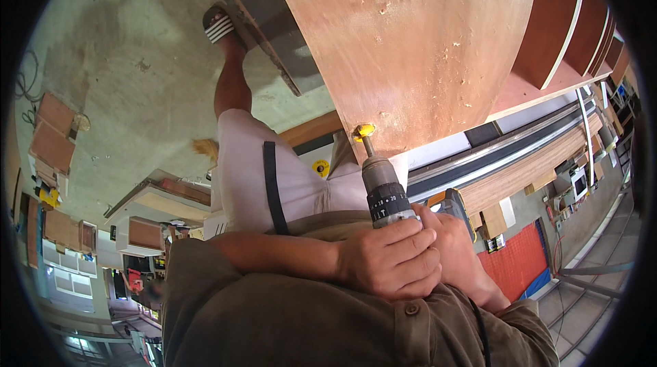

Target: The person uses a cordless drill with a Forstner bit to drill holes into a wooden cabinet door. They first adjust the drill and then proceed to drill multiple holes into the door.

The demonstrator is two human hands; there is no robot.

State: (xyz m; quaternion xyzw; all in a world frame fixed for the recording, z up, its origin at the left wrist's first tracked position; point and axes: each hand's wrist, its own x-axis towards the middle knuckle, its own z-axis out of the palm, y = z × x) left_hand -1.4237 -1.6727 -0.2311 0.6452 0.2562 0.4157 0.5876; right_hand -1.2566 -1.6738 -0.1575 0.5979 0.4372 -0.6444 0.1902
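A cordless drill (384, 189) with a black-and-grey chuck collar points away from my body. Its yellow round cutter bit (364, 132) sits against the reddish plywood panel (417, 45), close to the panel's near left corner. Whether the bit has sunk into the wood, I cannot tell. My left hand (391, 257) is closed over the back of the drill body. Beside it, my right hand (448, 244) wraps the drill's grip, which the fingers mostly hide. The drill's battery (452, 206) shows just beyond the right hand.
Wood shavings (455, 45) dot the panel. Shelf-like wooden compartments (554, 31) adjoin it on the right, above stacked long boards (520, 155). At left, a sandaled foot (217, 24) rests on the concrete floor (130, 52); wood offcuts (53, 134) lie farther left.
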